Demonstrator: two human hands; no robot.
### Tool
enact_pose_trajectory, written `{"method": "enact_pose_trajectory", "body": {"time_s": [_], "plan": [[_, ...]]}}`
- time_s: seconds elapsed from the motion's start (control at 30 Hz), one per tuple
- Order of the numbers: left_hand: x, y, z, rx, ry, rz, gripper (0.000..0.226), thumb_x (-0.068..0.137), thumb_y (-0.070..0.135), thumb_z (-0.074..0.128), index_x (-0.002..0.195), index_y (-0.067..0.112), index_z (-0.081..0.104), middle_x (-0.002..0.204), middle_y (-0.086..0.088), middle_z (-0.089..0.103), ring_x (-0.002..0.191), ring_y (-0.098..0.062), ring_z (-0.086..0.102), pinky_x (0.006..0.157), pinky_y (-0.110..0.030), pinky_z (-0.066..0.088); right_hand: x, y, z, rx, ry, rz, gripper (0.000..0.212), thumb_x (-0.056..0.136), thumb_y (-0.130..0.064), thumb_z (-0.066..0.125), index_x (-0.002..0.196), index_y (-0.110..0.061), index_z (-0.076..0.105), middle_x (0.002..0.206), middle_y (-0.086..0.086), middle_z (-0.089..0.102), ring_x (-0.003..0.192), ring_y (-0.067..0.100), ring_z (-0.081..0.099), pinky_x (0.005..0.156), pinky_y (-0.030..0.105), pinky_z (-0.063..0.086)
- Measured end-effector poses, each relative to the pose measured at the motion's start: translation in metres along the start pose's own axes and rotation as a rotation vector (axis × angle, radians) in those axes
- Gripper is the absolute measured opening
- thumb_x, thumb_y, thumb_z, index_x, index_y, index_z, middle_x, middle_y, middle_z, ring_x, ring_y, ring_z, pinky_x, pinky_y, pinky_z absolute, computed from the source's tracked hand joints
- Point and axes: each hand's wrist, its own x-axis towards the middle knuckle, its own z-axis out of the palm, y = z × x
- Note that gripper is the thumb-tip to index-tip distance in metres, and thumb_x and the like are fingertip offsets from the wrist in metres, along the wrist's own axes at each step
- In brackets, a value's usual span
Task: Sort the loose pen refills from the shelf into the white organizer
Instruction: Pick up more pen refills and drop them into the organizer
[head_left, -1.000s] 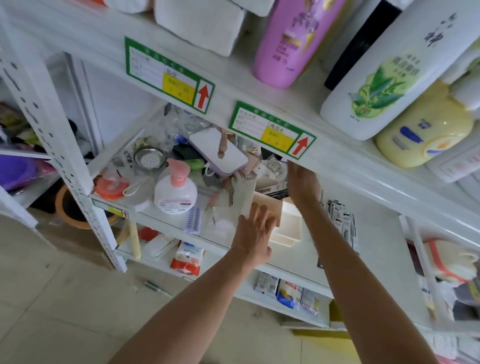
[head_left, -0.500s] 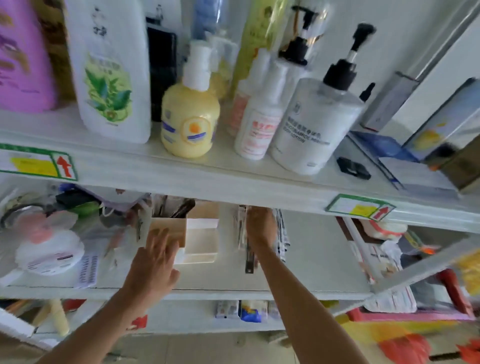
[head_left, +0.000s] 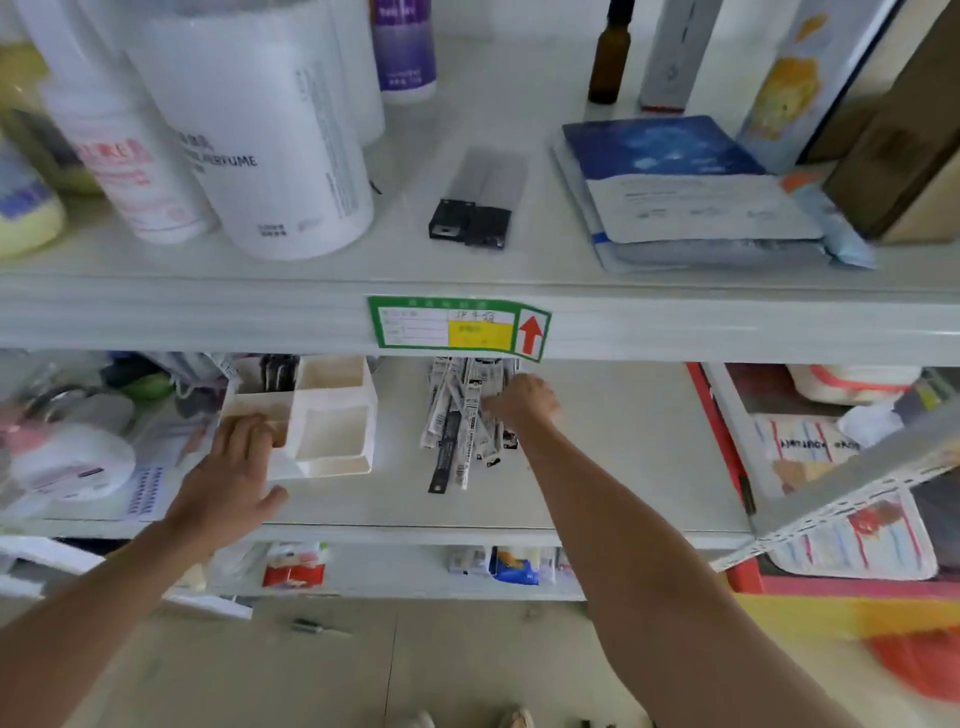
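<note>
Hidden: the far ends of the pen refills (head_left: 464, 415) run up under the front lip of the upper shelf (head_left: 208, 317), behind the green and yellow price label (head_left: 458, 328), so I cannot see how far back the pile goes. The back of the white organizer (head_left: 332, 415) is cut by the same lip. My right fingertips are tucked under my knuckles, out of sight. Things at the left edge of the frame are blurred and I cannot name them.

Refills, place: at the middle of the frame on the lower shelf (head_left: 623, 441), just right of the organizer and apart from it.

Refills, axis: a loose bundle of long thin packets, their long axes running mostly from the top of the frame towards the bottom, fanned slightly; one dark packet sticks out lowest, pointing down and a little left.

Organizer: several open compartments, cream inside; dark sticks stand in the one at upper left, and I cannot tell what they are.

Right hand (head_left: 522, 401): arm stretched up from the lower right, wrist straight, knuckles up, hand curled onto the right edge of the pile.

Right grip: fingers bent down among the packets; whether they have pinched one I cannot tell.

Left hand (head_left: 234, 478): arm reaching from the lower left, palm down, fingers spread and flat.

Left grip: open, holding nothing; fingertips rest on the organizer's near left corner, thumb out to the right on the shelf.
</note>
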Motion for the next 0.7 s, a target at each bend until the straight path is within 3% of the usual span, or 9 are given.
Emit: {"method": "enact_pose_trajectory", "body": {"time_s": [0.17,0.27,0.4,0.47,0.57,0.7], "plan": [[-0.001,0.004,-0.003,-0.001,0.008,-0.036,0.071,0.066,0.028,0.089,0.117,0.005,0.046,0.131,-0.020,0.044,0.120,-0.040,0.043,0.057,-0.050,0.058,-0.006,0.005,0.001,0.144,-0.059,0.047,0.037,0.088,-0.029,0.073,0.116,-0.007,0.063,0.099,0.004,0.064,0.085,0.016,0.062,0.073,0.025,0.057],[-0.002,0.009,-0.007,-0.012,-0.002,-0.047,0.068,0.067,0.025,0.088,0.116,0.006,0.045,0.130,-0.019,0.044,0.122,-0.041,0.043,0.061,-0.054,0.059,-0.008,0.018,-0.005,0.299,-0.092,0.050,0.023,0.089,-0.031,0.068,0.098,-0.010,0.067,0.082,0.001,0.060,0.070,0.016,0.055,0.057,0.019,0.046],[-0.003,0.011,-0.012,-0.001,-0.008,-0.058,0.068,0.066,0.021,0.090,0.115,0.004,0.047,0.128,-0.023,0.048,0.121,-0.044,0.045,0.063,-0.058,0.059,-0.002,0.038,-0.014,0.555,-0.056,0.031,0.019,0.091,-0.029,0.061,0.080,-0.015,0.057,0.072,0.001,0.052,0.063,0.016,0.048,0.060,0.026,0.042],[-0.003,0.013,-0.012,0.004,-0.033,-0.071,0.070,0.065,0.020,0.090,0.116,0.001,0.047,0.128,-0.025,0.048,0.121,-0.045,0.045,0.063,-0.060,0.058,-0.001,0.045,-0.019,0.696,-0.009,0.030,0.011,0.090,-0.022,0.060,0.087,-0.012,0.057,0.078,0.006,0.058,0.069,0.019,0.053,0.065,0.033,0.048],[-0.002,0.013,-0.011,0.007,-0.052,-0.086,0.070,0.065,0.020,0.090,0.118,0.001,0.048,0.130,-0.025,0.048,0.122,-0.046,0.045,0.065,-0.062,0.058,-0.003,0.053,-0.021,0.946,0.064,-0.017,0.027,0.087,-0.008,0.062,0.114,-0.003,0.056,0.103,0.019,0.067,0.086,0.025,0.060,0.081,0.047,0.055],[-0.002,0.014,-0.010,0.001,-0.031,-0.087,0.070,0.065,0.021,0.090,0.117,0.004,0.047,0.130,-0.023,0.047,0.121,-0.044,0.045,0.067,-0.059,0.059,-0.004,0.066,-0.013,1.049,0.172,-0.115,0.024,0.085,0.002,0.058,0.108,0.002,0.056,0.090,0.021,0.063,0.076,0.022,0.056,0.066,0.043,0.051]]}}
